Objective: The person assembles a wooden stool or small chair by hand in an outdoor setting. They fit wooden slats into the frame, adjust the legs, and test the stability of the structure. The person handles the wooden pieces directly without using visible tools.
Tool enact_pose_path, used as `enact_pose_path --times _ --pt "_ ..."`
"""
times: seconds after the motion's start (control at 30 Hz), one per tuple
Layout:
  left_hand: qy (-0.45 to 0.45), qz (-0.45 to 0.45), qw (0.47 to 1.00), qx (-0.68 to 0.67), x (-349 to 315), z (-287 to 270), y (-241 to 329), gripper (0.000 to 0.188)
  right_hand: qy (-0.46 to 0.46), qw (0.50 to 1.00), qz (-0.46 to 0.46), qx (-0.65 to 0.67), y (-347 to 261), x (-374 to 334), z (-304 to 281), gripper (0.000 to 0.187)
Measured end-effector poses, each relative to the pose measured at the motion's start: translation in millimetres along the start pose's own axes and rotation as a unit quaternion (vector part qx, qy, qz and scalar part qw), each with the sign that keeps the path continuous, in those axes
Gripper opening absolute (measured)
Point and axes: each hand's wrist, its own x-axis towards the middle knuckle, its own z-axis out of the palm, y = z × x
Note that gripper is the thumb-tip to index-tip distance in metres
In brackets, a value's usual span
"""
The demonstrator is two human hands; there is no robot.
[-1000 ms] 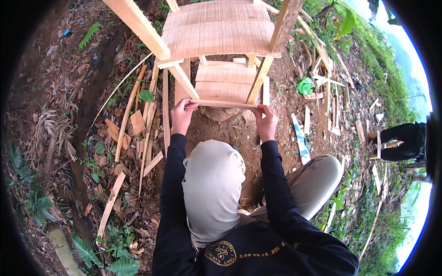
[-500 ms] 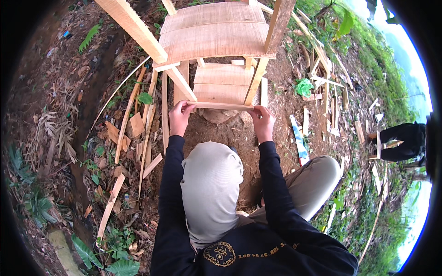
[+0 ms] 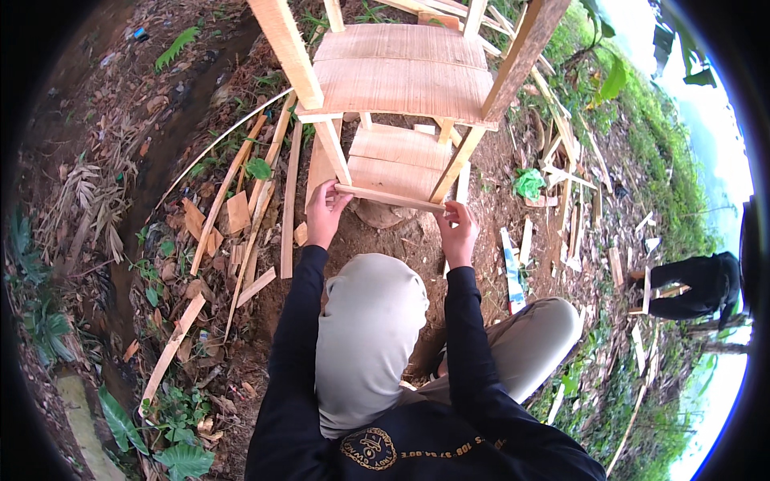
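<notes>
A wooden shelf frame (image 3: pixel 405 78) stands in front of me, with pale posts and plank shelves at two levels. Across its two front legs, at the front edge of the lower shelf (image 3: pixel 397 170), lies a thin wooden slat (image 3: pixel 389 198). Its left end is pinched in my left hand (image 3: pixel 323 215), beside the left leg. My right hand (image 3: pixel 458 234) grips the other end between thumb and fingers, just past the right leg. Whether the slat is fastened cannot be made out. My knee (image 3: pixel 373 321) rises below the slat.
Loose wooden strips (image 3: pixel 228 196) lie on the leafy ground to the left, and more scraps (image 3: pixel 573 188) to the right. A long blue-and-white flat object (image 3: pixel 513 272) rests near my right knee. Green plastic (image 3: pixel 528 184) lies farther off. Another person (image 3: pixel 694 284) is at the far right.
The view has shifted, so the frame sits farther right and lower. The slat, level before, now slopes down to the right. Both hands keep their hold on its ends.
</notes>
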Motion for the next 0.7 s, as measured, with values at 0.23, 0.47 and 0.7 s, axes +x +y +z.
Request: enact_pose_path --times 0.23,0.47,0.7 --pt "0.053 -0.024 0.998 -0.013 -4.0 8.2 5.2 0.039 -0.005 1.0 0.012 0.002 0.3 -0.3 -1.7 0.024" --pt "0.117 -0.018 0.993 -0.015 -8.1 9.6 12.5 0.034 0.036 0.999 0.007 -0.026 -20.0 -5.6 6.0 0.021" --pt "0.116 0.028 0.993 0.023 -20.0 14.3 32.6 0.034 0.038 0.999 -0.033 0.01 -23.1 -9.7 14.5 0.014"
